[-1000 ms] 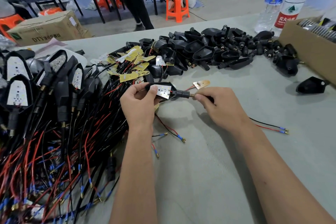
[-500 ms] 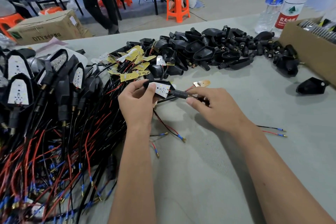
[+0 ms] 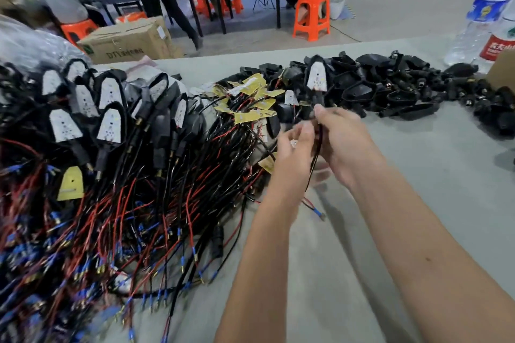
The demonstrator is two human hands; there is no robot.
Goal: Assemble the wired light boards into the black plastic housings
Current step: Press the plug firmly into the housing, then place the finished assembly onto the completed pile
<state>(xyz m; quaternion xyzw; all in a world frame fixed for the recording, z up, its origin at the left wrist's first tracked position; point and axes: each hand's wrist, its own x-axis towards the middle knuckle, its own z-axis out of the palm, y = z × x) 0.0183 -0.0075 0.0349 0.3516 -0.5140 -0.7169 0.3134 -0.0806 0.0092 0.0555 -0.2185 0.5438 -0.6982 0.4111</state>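
Right hand [image 3: 344, 142]: grip curled round the stem and black wire [image 3: 316, 156] of one black plastic housing with a white triangular light board seated in it [image 3: 316, 76]. The unit stands upright, board face toward the camera, above the right hand and in front of the far pile. Left hand [image 3: 295, 145]: fingers bent close beside the same wire, just left of the right hand; motion blur, so cannot tell whether its grip pinches the wire or holds nothing. The wire's red and black leads with a blue-sleeved tip [image 3: 317, 213] trail down onto the grey bench [image 3: 418, 147] below the hands.

Judgement: this unit looks assembled, board in shell, wire through the stem; likely being checked or about to be laid with the finished ones.

Outward, left: a large heap of finished housings with white boards showing [image 3: 110, 127], overlapping, their red and black leads [image 3: 125, 231] sprawled toward the near edge. One loose yellow-backed board [image 3: 71, 184] lies on that heap.

Centre, just beyond the hands: a cluster of unassembled wired boards, yellow backs up [image 3: 252, 115], with a few white faces among them.

Far right: a pile of empty black plastic housings [image 3: 395, 89], many, plus stragglers toward the right edge.

Progress, as judged: well under way, a good stock done, but both the loose boards and the empty shells remain in quantity. Count not possible.

Beyond: clear water bottles [image 3: 485, 19], cardboard box [image 3: 131, 39], orange stools [image 3: 312, 15], people at another table.
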